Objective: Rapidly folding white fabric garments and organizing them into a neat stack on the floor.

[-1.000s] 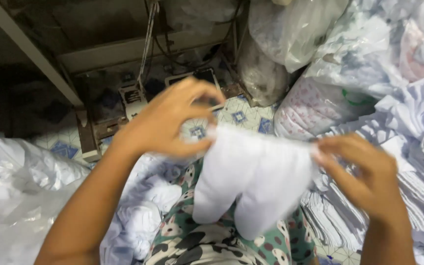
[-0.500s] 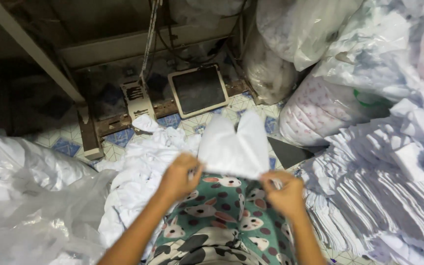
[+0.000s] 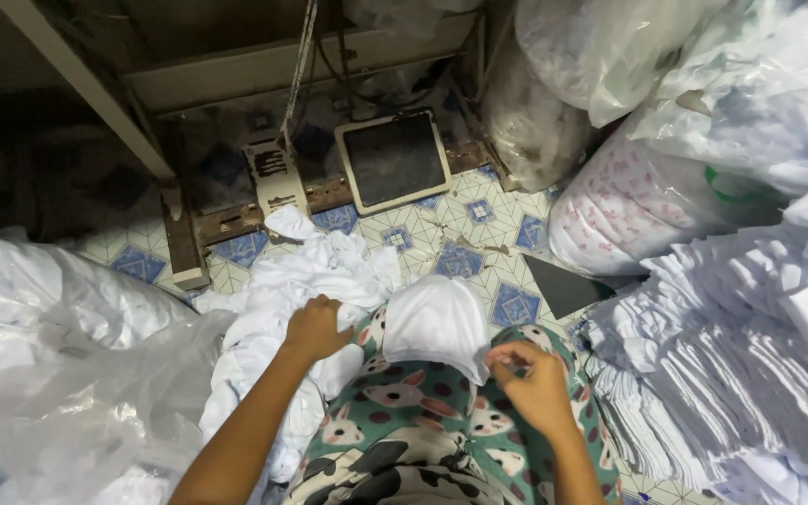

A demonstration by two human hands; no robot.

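Observation:
A small white fabric piece point(image 3: 437, 323) lies spread over my lap, which is covered by green patterned cloth point(image 3: 413, 421). My right hand point(image 3: 530, 383) pinches the lower right edge of that piece. My left hand point(image 3: 315, 329) rests with fingers curled into the loose heap of white fabric pieces point(image 3: 301, 281) on the floor to the left of my knees.
A tall stack of folded white pieces point(image 3: 741, 374) stands at the right. Plastic bags of fabric point(image 3: 647, 196) fill the upper right, and a crumpled clear bag point(image 3: 58, 365) lies at the left. A sewing machine pedal point(image 3: 393, 161) and table frame point(image 3: 180, 234) sit ahead on the tiled floor point(image 3: 465, 252).
The white piece was held up between both hands and has come down onto my lap. My left hand has let it go and moved left into the heap; the right still holds its edge.

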